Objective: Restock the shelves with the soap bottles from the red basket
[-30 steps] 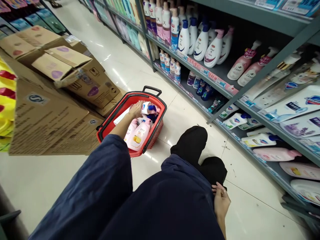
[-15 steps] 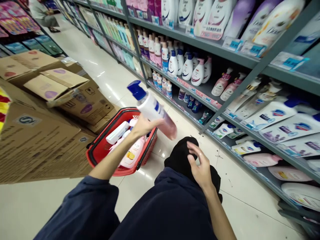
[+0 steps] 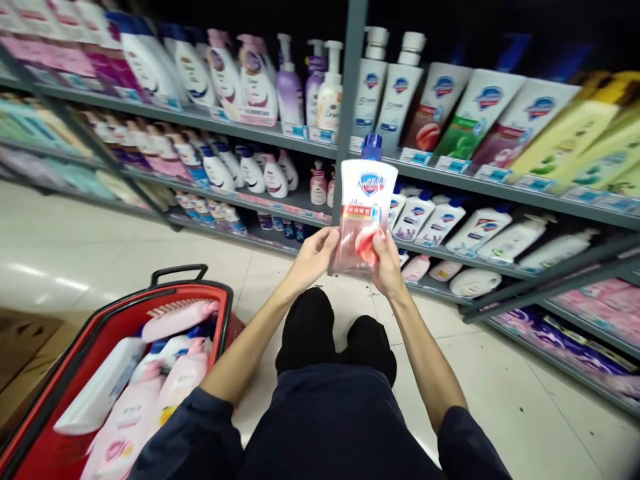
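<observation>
In the middle of the head view a body wash bottle [image 3: 367, 193] is held nearly upright, its front label facing me. It has a blue cap, a white upper part and a pinkish lower part with a peach-like fruit picture. My left hand [image 3: 314, 260] grips its lower left edge, thumb at the side. Against the lower right front presses the thumb of my right hand [image 3: 389, 267], with the other fingers behind and hidden. At lower left, a red shopping basket [image 3: 35, 417] holds several pink and white bottles, among them a white bottle [image 3: 103, 387] lying on its side.
Shelves [image 3: 280, 137] full of pump bottles run across the front and right. Similar bottles with a fruit print [image 3: 435, 110] stand on the right-hand shelf. A cardboard box [image 3: 30, 353] is beside the basket at far left. Pale tiles [image 3: 470, 373] cover the floor.
The bottle has gone from my left hand, beside the basket, to the front of the shelves, turned upright. My right hand has come onto it. The view has swung to the right.
</observation>
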The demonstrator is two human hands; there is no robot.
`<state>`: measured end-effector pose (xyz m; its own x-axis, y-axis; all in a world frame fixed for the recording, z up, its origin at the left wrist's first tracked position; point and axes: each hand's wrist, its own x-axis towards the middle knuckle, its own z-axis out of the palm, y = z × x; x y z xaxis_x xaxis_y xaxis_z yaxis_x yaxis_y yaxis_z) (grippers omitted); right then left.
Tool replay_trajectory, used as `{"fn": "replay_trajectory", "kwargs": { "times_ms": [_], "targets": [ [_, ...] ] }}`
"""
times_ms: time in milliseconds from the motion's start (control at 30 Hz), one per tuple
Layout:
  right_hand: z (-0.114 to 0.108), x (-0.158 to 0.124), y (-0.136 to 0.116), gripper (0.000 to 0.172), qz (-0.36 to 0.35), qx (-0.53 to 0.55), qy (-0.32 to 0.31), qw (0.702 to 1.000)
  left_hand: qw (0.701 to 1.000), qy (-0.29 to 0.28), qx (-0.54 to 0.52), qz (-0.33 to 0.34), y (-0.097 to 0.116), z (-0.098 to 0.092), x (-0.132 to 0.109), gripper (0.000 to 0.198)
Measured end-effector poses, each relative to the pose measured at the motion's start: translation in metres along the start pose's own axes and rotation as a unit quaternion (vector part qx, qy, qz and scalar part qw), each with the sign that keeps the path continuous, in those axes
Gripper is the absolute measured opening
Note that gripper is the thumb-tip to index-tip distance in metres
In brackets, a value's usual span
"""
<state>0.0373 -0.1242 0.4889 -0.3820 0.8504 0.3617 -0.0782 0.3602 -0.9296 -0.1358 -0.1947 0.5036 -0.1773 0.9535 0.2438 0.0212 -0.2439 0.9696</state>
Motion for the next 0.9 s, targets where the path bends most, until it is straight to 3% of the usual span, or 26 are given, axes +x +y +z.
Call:
{"fn": "replay_trajectory", "kwargs": {
  "times_ms": [67,200,367,733,900],
  "targets": [
    [-0.016,0.012,-0.014,0.087,-0.019,0.02,0.024,0.999,0.999,-0.01,-0.01,0.029,0.012,0.01,0.02,0.071],
    [-0.038,0.006,-0.034,0.091,-0.038,0.012,0.039,0.998,0.992,0.039,-0.021,0.122,0.057,0.021,0.078,0.072],
    [-0.044,-0.02,-0.037,0.094,-0.019,0.023,-0.015,0.999,0.99,0.003,0.0,0.141,0.106,0.033,0.129,0.061],
    [-0.069,-0.032,-0.028,0.097,-0.016,0.04,0.009,0.999,0.988,-0.117,-0.027,0.101,0.112,0.061,0.149,0.06],
    [-0.079,-0.017,-0.034,0.105,-0.015,0.01,0.063,0.998,0.99,-0.092,-0.027,0.104,0.088,0.067,0.129,0.072]
  ]
}}
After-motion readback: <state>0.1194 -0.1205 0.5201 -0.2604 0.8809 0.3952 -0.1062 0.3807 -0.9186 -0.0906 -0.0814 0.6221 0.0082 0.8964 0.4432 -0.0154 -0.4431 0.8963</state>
